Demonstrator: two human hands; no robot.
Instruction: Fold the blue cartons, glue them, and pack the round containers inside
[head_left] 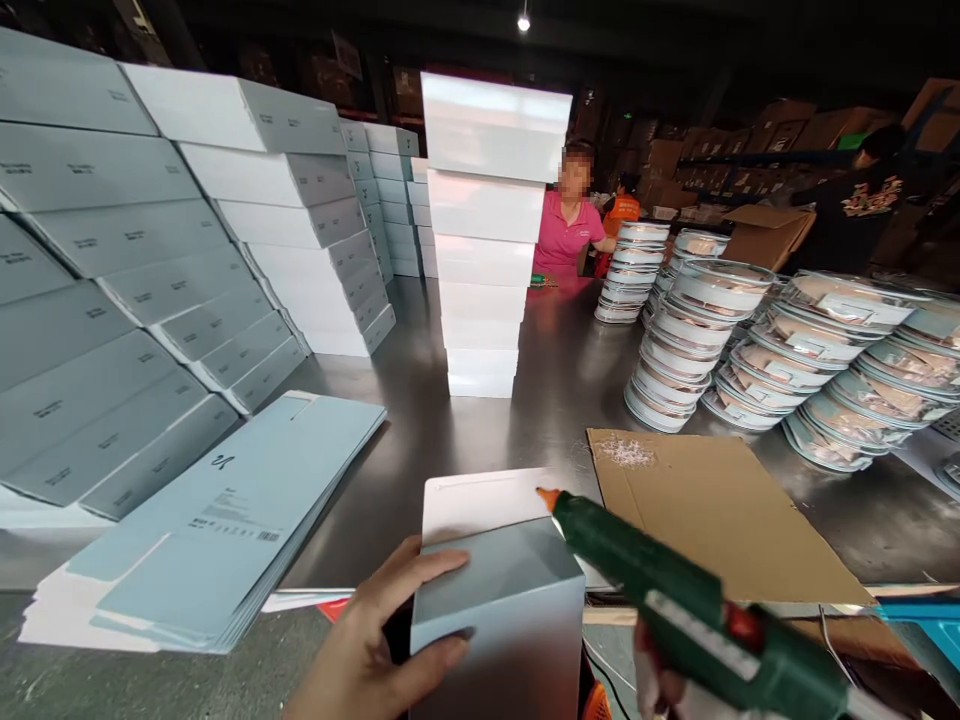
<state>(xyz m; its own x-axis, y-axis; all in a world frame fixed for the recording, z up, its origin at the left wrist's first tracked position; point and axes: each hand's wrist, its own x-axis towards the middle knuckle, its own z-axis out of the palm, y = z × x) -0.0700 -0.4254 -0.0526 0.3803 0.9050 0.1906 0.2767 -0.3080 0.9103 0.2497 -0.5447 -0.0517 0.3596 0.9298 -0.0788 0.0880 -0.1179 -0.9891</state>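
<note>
My left hand point(375, 640) grips the left side of a pale blue box point(499, 610) standing at the table's near edge, thumb on top and fingers on its front face. The box's white flap point(480, 503) stands open behind it. My right hand point(660, 680), mostly hidden at the bottom edge, holds a green glue gun point(675, 600). Its orange nozzle point(547, 497) points up and left, just over the flap's right edge.
A pile of flat blue box blanks point(225, 520) lies to the left. Stacks of closed boxes point(150, 280) fill the left and a tall stack point(487, 240) stands in the centre. A brown cardboard sheet point(720, 520) and stacked lidded bowls point(750, 350) lie right. A person in pink point(568, 225) sits across the steel table point(570, 380).
</note>
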